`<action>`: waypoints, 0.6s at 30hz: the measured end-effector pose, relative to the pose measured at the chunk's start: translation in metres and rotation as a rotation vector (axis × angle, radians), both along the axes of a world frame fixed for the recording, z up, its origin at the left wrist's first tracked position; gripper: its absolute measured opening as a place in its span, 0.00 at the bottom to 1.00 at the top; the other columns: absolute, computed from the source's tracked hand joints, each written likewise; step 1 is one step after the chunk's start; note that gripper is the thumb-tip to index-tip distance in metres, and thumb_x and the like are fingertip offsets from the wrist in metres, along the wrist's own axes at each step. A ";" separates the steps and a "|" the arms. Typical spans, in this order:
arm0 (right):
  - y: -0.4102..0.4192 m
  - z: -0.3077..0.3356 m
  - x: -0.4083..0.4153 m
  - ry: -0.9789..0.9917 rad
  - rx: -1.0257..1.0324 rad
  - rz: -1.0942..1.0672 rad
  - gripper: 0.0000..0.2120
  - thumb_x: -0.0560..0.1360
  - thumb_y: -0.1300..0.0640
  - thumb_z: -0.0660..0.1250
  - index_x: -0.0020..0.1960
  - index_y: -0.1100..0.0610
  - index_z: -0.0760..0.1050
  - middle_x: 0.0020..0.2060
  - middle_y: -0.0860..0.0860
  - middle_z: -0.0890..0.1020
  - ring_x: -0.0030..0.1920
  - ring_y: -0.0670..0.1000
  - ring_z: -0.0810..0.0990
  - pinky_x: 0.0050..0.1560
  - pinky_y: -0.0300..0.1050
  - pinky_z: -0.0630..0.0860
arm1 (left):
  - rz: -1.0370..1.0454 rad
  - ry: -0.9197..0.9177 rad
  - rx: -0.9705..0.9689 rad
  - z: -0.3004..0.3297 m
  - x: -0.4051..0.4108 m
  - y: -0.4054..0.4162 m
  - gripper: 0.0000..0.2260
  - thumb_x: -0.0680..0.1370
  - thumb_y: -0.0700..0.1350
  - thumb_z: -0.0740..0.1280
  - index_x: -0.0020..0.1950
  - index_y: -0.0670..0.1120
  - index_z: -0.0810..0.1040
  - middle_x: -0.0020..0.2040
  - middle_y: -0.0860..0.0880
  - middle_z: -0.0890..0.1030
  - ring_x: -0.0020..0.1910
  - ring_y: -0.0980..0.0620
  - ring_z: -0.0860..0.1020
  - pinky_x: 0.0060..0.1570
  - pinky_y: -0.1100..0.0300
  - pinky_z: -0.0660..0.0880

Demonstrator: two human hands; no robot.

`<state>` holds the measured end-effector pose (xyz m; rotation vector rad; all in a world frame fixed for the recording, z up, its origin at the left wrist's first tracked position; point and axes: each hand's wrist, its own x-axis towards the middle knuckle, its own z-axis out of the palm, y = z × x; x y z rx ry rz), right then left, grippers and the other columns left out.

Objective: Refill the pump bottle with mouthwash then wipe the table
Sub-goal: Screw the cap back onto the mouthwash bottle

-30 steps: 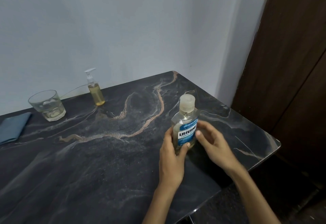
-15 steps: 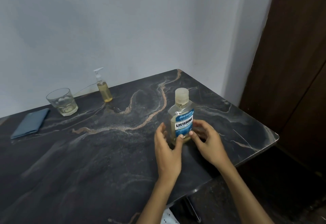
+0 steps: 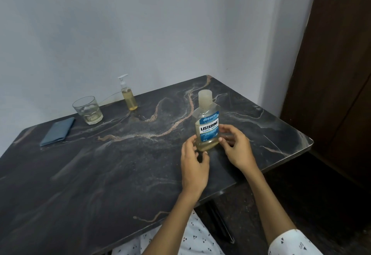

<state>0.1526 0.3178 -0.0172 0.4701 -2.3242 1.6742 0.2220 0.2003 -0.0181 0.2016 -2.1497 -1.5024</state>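
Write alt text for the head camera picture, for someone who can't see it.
Both hands, left hand and right hand, flank an upright, capped mouthwash bottle on a dark marble table. Farther back by the wall stand a pump bottle and a glass, with a folded blue cloth beside them.
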 end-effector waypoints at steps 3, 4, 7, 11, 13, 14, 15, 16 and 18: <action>-0.001 0.001 0.001 -0.006 0.017 0.002 0.20 0.74 0.69 0.66 0.63 0.56 0.74 0.56 0.46 0.77 0.49 0.32 0.75 0.47 0.22 0.70 | 0.002 0.000 -0.023 0.002 0.002 0.001 0.22 0.74 0.32 0.66 0.64 0.49 0.69 0.58 0.56 0.70 0.53 0.62 0.74 0.56 0.67 0.72; -0.001 0.001 0.001 -0.011 0.018 0.007 0.20 0.74 0.69 0.66 0.64 0.56 0.73 0.56 0.46 0.77 0.49 0.33 0.75 0.47 0.22 0.70 | 0.002 -0.001 -0.030 0.003 0.003 0.001 0.22 0.74 0.32 0.66 0.64 0.49 0.69 0.57 0.57 0.69 0.54 0.62 0.74 0.56 0.67 0.72; 0.000 0.001 0.001 -0.025 0.017 0.026 0.21 0.74 0.69 0.66 0.65 0.56 0.73 0.55 0.45 0.78 0.51 0.34 0.76 0.49 0.23 0.70 | -0.003 -0.013 -0.045 0.004 0.004 0.001 0.22 0.74 0.33 0.66 0.64 0.50 0.69 0.58 0.57 0.69 0.55 0.60 0.74 0.56 0.68 0.71; 0.001 0.000 0.001 -0.052 0.014 0.029 0.21 0.75 0.68 0.66 0.65 0.54 0.72 0.55 0.44 0.79 0.52 0.34 0.75 0.49 0.24 0.70 | -0.009 -0.018 -0.041 0.004 0.005 0.000 0.23 0.74 0.34 0.66 0.65 0.53 0.68 0.59 0.58 0.69 0.57 0.60 0.74 0.57 0.67 0.72; 0.001 -0.001 0.000 -0.065 0.005 0.030 0.22 0.75 0.67 0.66 0.65 0.53 0.72 0.56 0.44 0.78 0.51 0.33 0.75 0.48 0.24 0.70 | -0.011 -0.024 -0.025 0.002 0.004 0.000 0.23 0.74 0.34 0.67 0.65 0.52 0.68 0.59 0.59 0.69 0.57 0.60 0.74 0.58 0.66 0.73; 0.001 -0.002 0.000 -0.068 0.000 0.033 0.22 0.74 0.68 0.66 0.65 0.52 0.72 0.56 0.44 0.79 0.52 0.33 0.75 0.48 0.24 0.70 | -0.007 -0.024 -0.019 0.002 0.003 0.000 0.24 0.74 0.34 0.67 0.66 0.52 0.69 0.60 0.59 0.69 0.57 0.60 0.74 0.58 0.65 0.73; 0.001 -0.002 0.000 -0.070 -0.004 0.034 0.22 0.74 0.67 0.66 0.65 0.51 0.72 0.57 0.44 0.79 0.52 0.33 0.76 0.49 0.24 0.71 | 0.001 -0.023 -0.019 0.001 0.003 -0.001 0.24 0.74 0.34 0.67 0.66 0.52 0.69 0.59 0.60 0.69 0.57 0.61 0.74 0.58 0.65 0.73; 0.001 -0.003 -0.001 -0.073 -0.005 0.035 0.23 0.74 0.67 0.66 0.65 0.49 0.72 0.57 0.45 0.79 0.53 0.35 0.76 0.50 0.26 0.72 | 0.010 -0.023 -0.022 0.000 0.002 -0.001 0.24 0.74 0.35 0.67 0.66 0.52 0.69 0.59 0.61 0.69 0.57 0.61 0.74 0.58 0.66 0.73; 0.002 -0.003 -0.001 -0.072 -0.001 0.039 0.25 0.74 0.66 0.67 0.63 0.43 0.70 0.57 0.44 0.78 0.55 0.37 0.76 0.53 0.31 0.73 | 0.023 -0.029 -0.027 -0.003 0.000 -0.001 0.24 0.74 0.35 0.68 0.66 0.52 0.69 0.59 0.62 0.69 0.56 0.62 0.73 0.57 0.67 0.73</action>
